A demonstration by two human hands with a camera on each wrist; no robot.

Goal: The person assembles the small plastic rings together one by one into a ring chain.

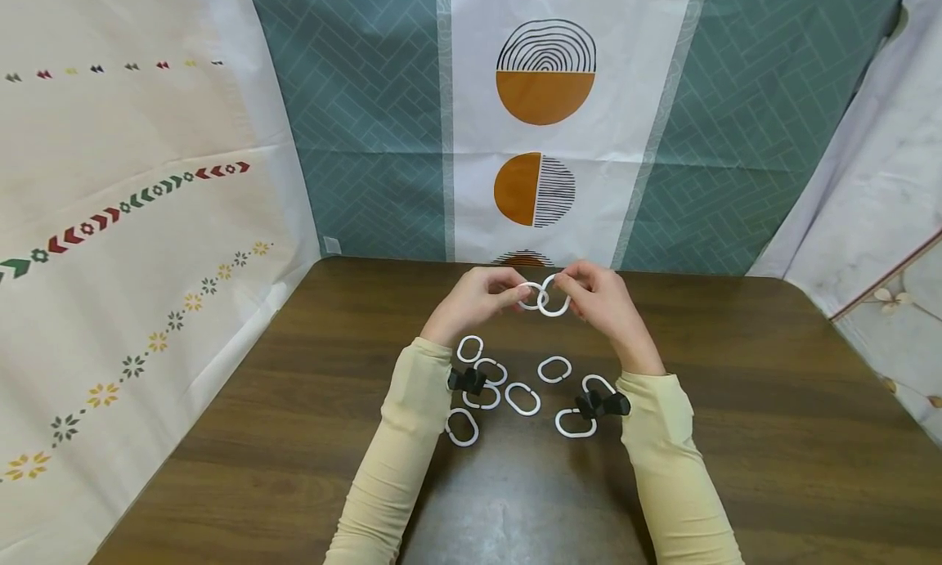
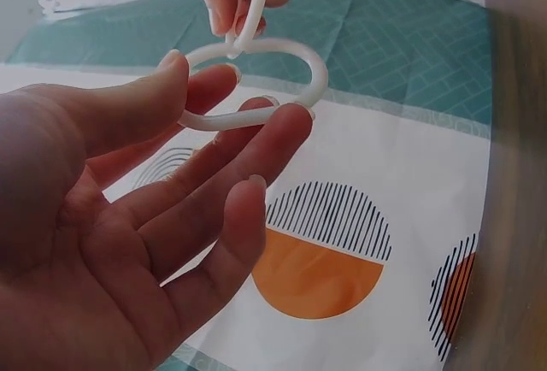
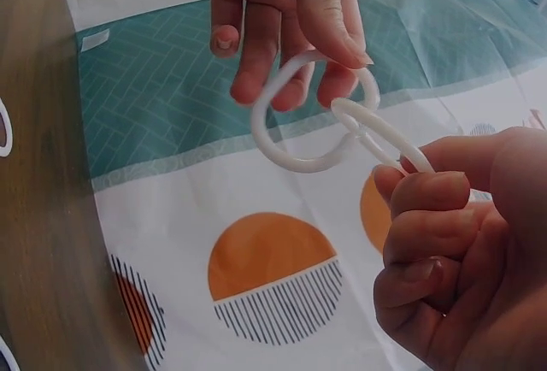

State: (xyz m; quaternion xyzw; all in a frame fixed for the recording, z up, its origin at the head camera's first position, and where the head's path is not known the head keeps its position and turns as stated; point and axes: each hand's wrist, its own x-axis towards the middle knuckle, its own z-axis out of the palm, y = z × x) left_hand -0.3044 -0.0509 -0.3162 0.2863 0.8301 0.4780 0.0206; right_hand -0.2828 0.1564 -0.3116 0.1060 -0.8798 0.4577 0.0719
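Note:
Two white oval curtain rings are linked through each other in front of me, above the far part of the table. My left hand [image 1: 478, 299] pinches the left ring [image 2: 320, 76] between thumb and fingers, with the little finger free of it. The right ring [image 3: 389, 130] is pinched between the thumb and index finger of my right hand [image 1: 607, 303], whose other fingers curl into the palm in the right wrist view. Where the rings cross, they appear to touch. Fingers hide part of each ring.
Several loose white rings lie on the brown table [image 1: 280, 418] below my hands, including one ring [image 1: 509, 392] near the middle and another ring [image 1: 576, 436] by the right wrist. Black wrist mounts partly cover some. A patterned cloth [image 1: 368, 181] hangs behind the table's far edge.

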